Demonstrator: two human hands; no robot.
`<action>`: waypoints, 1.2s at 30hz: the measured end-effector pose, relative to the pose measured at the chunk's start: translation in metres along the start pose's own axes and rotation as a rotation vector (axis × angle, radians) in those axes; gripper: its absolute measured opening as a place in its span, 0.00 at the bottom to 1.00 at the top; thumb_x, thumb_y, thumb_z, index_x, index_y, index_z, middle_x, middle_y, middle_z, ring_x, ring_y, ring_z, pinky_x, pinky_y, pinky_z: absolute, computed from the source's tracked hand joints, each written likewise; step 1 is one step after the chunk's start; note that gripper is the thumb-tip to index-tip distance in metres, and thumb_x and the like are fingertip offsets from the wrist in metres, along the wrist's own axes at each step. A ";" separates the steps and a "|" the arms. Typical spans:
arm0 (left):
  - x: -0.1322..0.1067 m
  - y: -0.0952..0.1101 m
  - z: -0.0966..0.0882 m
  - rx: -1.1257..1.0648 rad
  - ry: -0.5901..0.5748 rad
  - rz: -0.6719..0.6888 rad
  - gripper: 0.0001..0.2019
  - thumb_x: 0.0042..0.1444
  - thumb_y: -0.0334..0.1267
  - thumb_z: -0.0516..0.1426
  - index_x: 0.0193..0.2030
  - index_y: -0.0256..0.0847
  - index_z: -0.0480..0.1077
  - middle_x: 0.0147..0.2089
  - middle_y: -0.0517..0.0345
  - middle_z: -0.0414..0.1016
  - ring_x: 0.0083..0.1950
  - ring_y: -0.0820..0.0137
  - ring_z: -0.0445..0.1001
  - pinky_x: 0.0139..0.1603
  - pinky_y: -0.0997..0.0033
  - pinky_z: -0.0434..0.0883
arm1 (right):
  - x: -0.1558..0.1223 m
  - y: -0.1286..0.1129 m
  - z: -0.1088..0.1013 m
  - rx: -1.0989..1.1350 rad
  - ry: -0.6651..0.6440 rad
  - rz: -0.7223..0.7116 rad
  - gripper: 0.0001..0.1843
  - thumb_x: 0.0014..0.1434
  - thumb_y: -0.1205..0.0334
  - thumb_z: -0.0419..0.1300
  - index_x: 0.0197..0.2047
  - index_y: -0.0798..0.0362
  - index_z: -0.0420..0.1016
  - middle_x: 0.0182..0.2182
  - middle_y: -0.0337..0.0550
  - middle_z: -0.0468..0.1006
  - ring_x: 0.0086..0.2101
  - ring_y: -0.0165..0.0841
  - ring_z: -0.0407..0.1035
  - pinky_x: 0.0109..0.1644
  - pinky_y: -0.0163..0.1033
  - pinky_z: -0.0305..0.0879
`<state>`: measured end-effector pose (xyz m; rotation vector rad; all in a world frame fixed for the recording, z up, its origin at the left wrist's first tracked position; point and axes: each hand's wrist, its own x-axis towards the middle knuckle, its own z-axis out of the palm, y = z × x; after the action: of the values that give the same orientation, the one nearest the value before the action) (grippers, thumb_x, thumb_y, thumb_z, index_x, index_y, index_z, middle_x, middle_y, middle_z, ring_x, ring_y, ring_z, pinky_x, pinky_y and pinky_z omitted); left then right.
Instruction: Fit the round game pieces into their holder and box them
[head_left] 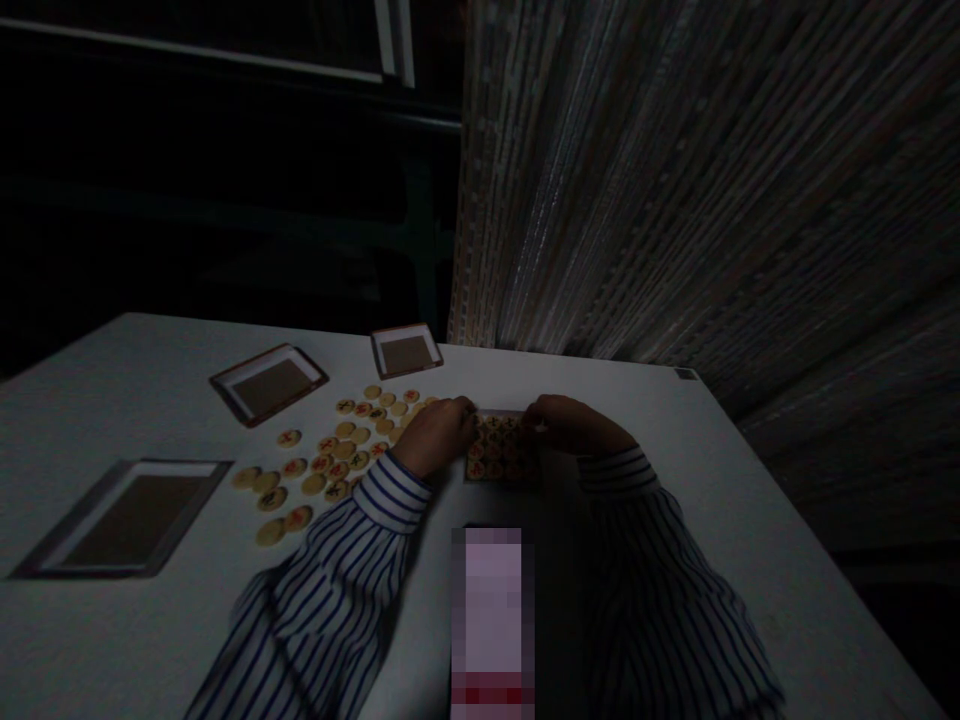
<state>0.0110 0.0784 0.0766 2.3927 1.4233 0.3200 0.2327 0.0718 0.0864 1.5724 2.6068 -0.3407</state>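
Observation:
A small square box (496, 452) with round wooden game discs packed in rows sits on the white table (735, 500) between my hands. My left hand (439, 432) rests at the box's left edge, fingers curled onto its top corner. My right hand (564, 422) is at the box's right edge, fingers bent and pinched near the discs. What either hand holds is too dark to make out. Several loose discs (337, 455) with red or black marks lie scattered to the left of my left hand. Both arms wear striped sleeves.
Three shallow brown trays lie on the table: a large one (127, 520) at the near left, one (268, 385) further back, a small one (406, 351) at the far edge. A tall curtain or slatted wall (675, 180) rises behind the table on the right.

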 end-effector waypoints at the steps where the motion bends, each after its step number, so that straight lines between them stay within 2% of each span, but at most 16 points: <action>1: 0.000 0.000 0.000 0.001 -0.005 0.000 0.13 0.59 0.37 0.47 0.44 0.38 0.70 0.42 0.48 0.76 0.45 0.66 0.73 0.44 0.70 0.67 | 0.000 0.000 0.000 -0.001 -0.006 -0.002 0.11 0.51 0.64 0.59 0.40 0.54 0.76 0.36 0.48 0.76 0.37 0.33 0.69 0.39 0.34 0.61; 8: 0.000 0.000 0.000 0.023 -0.003 -0.002 0.14 0.58 0.35 0.47 0.45 0.38 0.70 0.44 0.48 0.76 0.47 0.65 0.73 0.47 0.69 0.66 | 0.002 0.002 0.002 0.012 -0.007 -0.007 0.12 0.51 0.62 0.59 0.39 0.55 0.77 0.36 0.48 0.77 0.36 0.33 0.70 0.39 0.34 0.61; 22: -0.002 0.001 -0.003 0.017 -0.023 -0.001 0.14 0.58 0.35 0.46 0.44 0.38 0.71 0.42 0.48 0.76 0.45 0.65 0.73 0.45 0.68 0.67 | -0.001 0.007 0.003 0.031 0.021 -0.030 0.14 0.54 0.60 0.58 0.42 0.54 0.76 0.38 0.48 0.77 0.38 0.34 0.70 0.40 0.34 0.62; 28: -0.003 0.002 -0.005 0.005 -0.025 -0.002 0.13 0.58 0.35 0.47 0.43 0.38 0.71 0.42 0.49 0.76 0.44 0.66 0.73 0.43 0.70 0.67 | 0.001 0.004 0.000 0.007 -0.029 -0.020 0.13 0.55 0.64 0.54 0.42 0.52 0.77 0.38 0.46 0.78 0.37 0.33 0.70 0.39 0.33 0.61; 36: -0.002 -0.001 -0.003 0.003 -0.015 0.022 0.15 0.59 0.37 0.46 0.45 0.37 0.70 0.43 0.48 0.76 0.44 0.66 0.73 0.43 0.70 0.67 | 0.002 0.000 -0.003 -0.017 -0.080 -0.009 0.13 0.54 0.66 0.54 0.40 0.52 0.78 0.37 0.47 0.79 0.37 0.34 0.71 0.38 0.34 0.61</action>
<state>0.0084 0.0775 0.0788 2.4097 1.3921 0.3047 0.2320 0.0747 0.0885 1.5104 2.5509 -0.3733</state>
